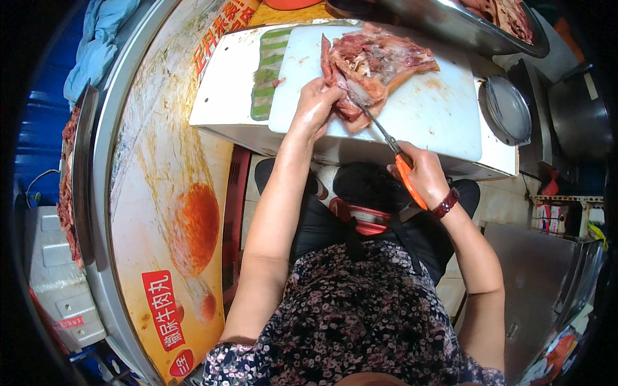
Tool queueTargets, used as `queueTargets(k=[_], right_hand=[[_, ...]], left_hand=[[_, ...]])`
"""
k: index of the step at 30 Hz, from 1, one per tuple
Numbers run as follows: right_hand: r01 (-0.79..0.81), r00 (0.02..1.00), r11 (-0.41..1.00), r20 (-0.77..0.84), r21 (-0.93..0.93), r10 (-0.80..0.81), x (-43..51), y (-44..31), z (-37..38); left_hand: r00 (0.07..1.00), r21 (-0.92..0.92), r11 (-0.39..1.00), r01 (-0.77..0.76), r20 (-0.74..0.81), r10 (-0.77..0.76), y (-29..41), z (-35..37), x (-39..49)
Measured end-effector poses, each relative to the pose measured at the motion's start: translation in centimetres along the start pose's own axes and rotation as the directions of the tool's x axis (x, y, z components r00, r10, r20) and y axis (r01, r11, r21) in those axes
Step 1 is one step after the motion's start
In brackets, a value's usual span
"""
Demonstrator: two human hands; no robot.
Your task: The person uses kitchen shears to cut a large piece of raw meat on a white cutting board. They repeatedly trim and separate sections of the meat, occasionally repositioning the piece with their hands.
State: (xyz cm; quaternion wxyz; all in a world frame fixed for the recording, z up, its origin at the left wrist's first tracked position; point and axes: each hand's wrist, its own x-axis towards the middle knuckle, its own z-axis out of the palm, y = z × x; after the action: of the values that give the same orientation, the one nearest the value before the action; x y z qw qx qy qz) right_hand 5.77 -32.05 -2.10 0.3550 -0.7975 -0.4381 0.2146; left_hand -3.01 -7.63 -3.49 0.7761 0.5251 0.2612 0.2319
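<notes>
A large piece of raw meat with skin and bone [381, 62] lies on a white cutting board [434, 113]. My left hand [316, 103] grips the lower left edge of the meat between thumb and fingers. From the right, my right hand [422, 169] holds orange-handled scissors [403, 169], whose long metal blades point up and left. The blade tips reach the lower part of the meat close to my left hand and are partly hidden there, so whether the blades are apart cannot be told.
A metal tray of meat [458, 29] stands at the back right, near a round metal lid or dish [508, 110]. A green striped cloth [270, 77] shows beside the board. Left is a printed panel [164, 193]; beyond it, another metal tray [87, 183] holds meat.
</notes>
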Motion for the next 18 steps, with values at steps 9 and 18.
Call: queueTargets(k=[9,18], right_hand=[[-0.124,0.991,0.976,0.078,0.178,0.111,-1.0,-0.4,0.2],[-0.062,0.980,0.907,-0.198,-0.417,-0.024,-1.6,-1.3,2.0]], left_hand=[[0.993,0.119,0.992,0.046,-0.111,-0.033,1.2,2.4,0.6],[0.994,0.217,0.975,0.046,-0.109,-0.022,-0.5,2.4,1.4]])
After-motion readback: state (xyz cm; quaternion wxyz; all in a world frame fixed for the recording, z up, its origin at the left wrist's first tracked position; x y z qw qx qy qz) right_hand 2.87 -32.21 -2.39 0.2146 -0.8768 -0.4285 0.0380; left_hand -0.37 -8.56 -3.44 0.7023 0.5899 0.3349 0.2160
